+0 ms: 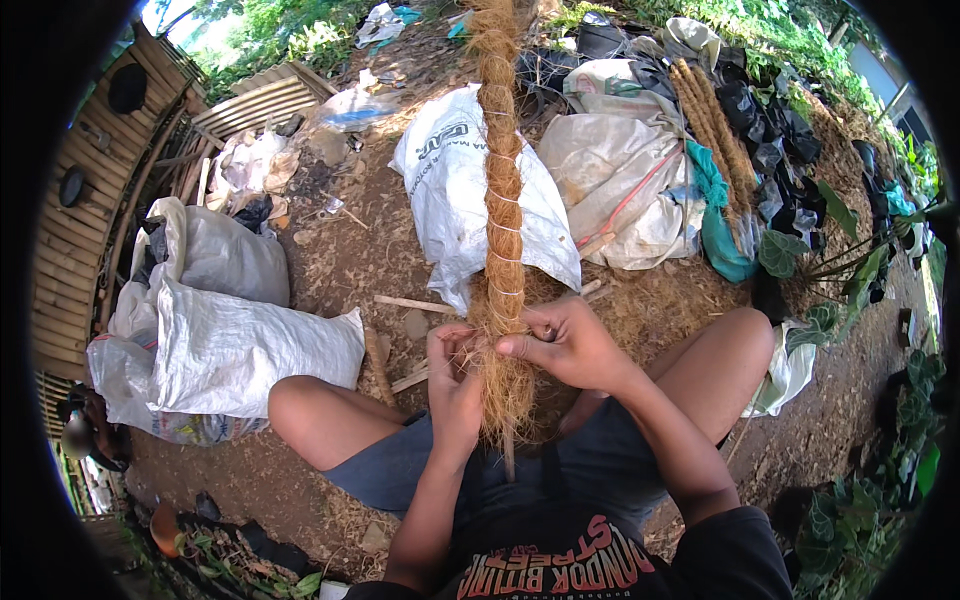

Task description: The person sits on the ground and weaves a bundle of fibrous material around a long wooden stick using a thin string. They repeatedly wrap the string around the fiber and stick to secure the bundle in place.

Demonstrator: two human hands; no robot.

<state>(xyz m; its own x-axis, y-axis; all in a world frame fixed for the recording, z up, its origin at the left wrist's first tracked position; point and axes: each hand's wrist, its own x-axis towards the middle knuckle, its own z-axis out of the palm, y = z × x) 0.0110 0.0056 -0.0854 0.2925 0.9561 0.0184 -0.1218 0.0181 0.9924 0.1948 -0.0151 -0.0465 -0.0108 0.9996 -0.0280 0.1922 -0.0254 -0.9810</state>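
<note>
A long coir pole [503,180] runs away from my lap, its brown coconut fibre wound round with thin pale string at intervals. At the near end loose coconut fibre [508,385] fans out, and the tip of a thin wooden stick [509,458] sticks out of it. My left hand [455,385] is closed on the fibre from the left side, fingers bent. From the right, my right hand [572,345] presses its thumb against the same fibre with its fingers curled. Whether string lies between the fingers is too small to tell.
A white woven sack [440,180] lies under the pole. More filled sacks [255,345] stand at the left, beside a bamboo wall [75,250]. At the right are a pale sack [620,170], finished-looking coir poles [715,130], black plastic bags [770,125] and leafy plants [840,250].
</note>
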